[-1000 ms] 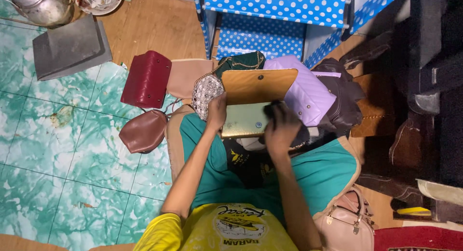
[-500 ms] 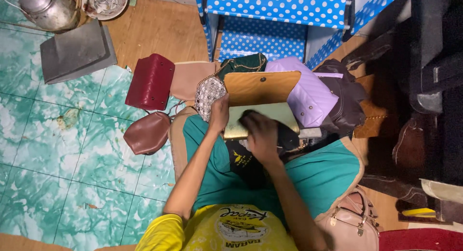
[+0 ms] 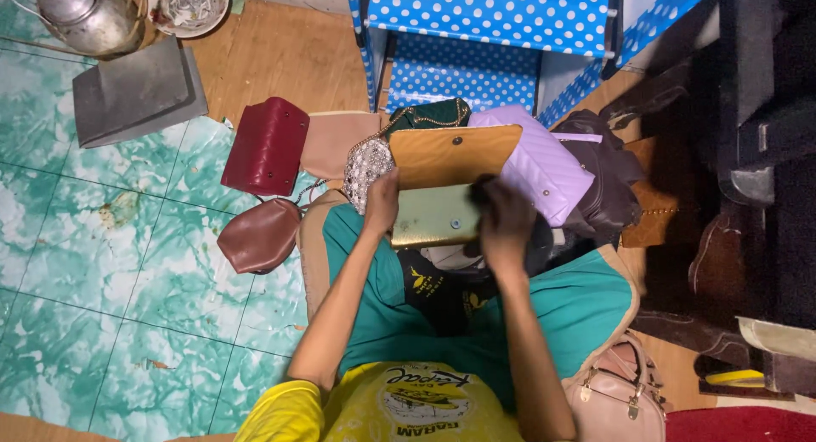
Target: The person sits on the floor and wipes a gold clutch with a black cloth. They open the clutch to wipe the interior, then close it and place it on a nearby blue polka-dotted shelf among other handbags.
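left hand (image 3: 382,202) has its grip pinched on the left edge of a gold clutch (image 3: 433,214), which lies open on the lap with its tan flap (image 3: 453,155) raised. right hand (image 3: 503,219) bends at the wrist over the clutch's right end, grip closed on a dark cloth (image 3: 486,191) pressed there. forearms angle up from a yellow shirt (image 3: 408,404). a lilac quilted bag (image 3: 544,163) lies just beyond.

Right hand (image 3: 503,221) blurred, fingers indistinct, masking part of gold clutch (image 3: 433,214). Kettle (image 3: 83,13) and bowl (image 3: 189,4) cropped by top edge. Pink handbag (image 3: 616,395) cropped at bottom.
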